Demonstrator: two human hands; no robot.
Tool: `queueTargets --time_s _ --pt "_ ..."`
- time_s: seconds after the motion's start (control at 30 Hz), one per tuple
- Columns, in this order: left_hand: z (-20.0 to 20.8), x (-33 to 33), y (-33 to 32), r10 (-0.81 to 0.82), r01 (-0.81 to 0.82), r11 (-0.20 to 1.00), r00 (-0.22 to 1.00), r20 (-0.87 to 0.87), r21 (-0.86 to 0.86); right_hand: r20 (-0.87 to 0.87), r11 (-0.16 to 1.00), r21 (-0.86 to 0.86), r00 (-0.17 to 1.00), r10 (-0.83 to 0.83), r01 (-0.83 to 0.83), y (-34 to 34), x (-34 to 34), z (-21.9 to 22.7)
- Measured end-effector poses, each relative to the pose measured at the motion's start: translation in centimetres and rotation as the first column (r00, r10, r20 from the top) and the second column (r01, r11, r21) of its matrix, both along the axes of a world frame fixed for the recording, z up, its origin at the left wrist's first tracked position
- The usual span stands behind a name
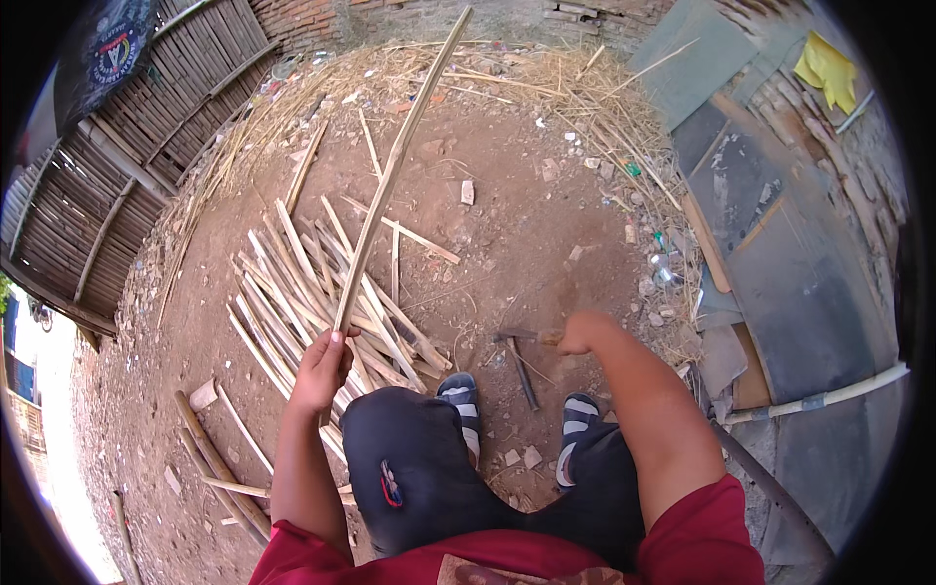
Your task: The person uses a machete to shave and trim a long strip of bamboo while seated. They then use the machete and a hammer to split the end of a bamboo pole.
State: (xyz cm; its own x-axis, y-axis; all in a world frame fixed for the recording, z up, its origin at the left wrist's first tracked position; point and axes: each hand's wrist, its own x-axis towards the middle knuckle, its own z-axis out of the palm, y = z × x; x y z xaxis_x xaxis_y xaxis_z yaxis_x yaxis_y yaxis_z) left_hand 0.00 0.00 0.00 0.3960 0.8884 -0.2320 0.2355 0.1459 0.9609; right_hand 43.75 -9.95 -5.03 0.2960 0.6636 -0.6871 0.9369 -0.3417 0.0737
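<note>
My left hand (326, 368) is closed round the lower part of a long, pale wooden strip (390, 180), which slants up and away over the yard. To the right, my right hand (586, 333) grips the wooden handle of a short tool with a grey, blade-like metal part (522, 334) pointing left. A dark bar (524, 376) runs down from the tool's far end towards my feet; whether it is joined to the tool or lies on the ground I cannot tell. Beyond my left hand lies a loose pile of similar wooden strips (283, 292) on the dirt.
Two thicker poles (210, 458) lie at the lower left. A brick piece (467, 192) and other rubble dot the dirt. Dark sheets (809, 283) lean along the right side, with a pale pole (829, 393) across them. A slatted fence (107, 195) bounds the left.
</note>
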Motion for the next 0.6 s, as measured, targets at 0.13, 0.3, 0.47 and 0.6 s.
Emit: queueTargets --time_s 0.13,0.3,0.47,0.6 --pt "6.1 8.4 0.0 -0.012 0.006 0.988 0.999 0.036 0.155 -0.302 0.877 0.229 0.888 -0.348 0.422 -4.9 7.8 5.6" --pt "9.1 14.9 1.1 0.156 0.000 0.886 0.941 -0.299 0.464 -0.892 0.369 0.278 0.381 -0.244 0.887 -11.3 9.7 10.7" --pt "5.7 17.4 0.4 0.204 0.063 0.831 0.889 -0.409 0.553 -0.900 0.141 0.431 0.436 -0.004 0.891 -13.1 5.6 13.6" --pt "6.1 17.4 -0.9 0.046 0.180 0.872 0.895 -0.444 0.454 -0.958 0.118 0.224 0.196 0.210 0.967 -15.6 6.9 12.4"
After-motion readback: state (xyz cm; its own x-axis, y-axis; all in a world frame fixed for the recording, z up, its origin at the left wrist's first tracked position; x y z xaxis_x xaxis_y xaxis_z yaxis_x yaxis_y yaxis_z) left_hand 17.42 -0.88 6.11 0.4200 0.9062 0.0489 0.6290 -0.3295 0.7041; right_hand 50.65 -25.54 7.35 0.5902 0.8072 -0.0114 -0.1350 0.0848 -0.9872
